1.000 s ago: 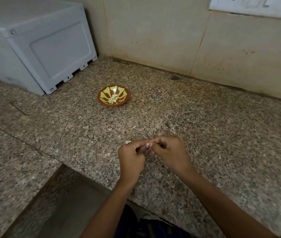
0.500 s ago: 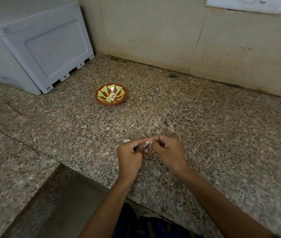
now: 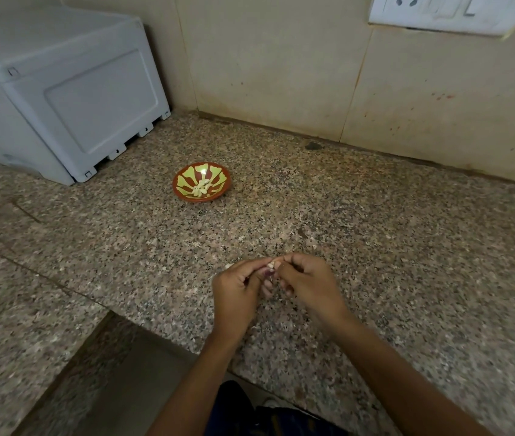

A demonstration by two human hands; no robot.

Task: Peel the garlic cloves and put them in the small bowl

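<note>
Peeling a garlic clove over the tabletop

Left hand [image 3: 237, 291] and right hand [image 3: 308, 283] pinch one garlic clove [image 3: 271, 265] between curled fingers, well apart from the small bowl [image 3: 184, 191] of peeled cloves; a slippery clove could pop free and skid across the tabletop [image 3: 407, 247].
</note>
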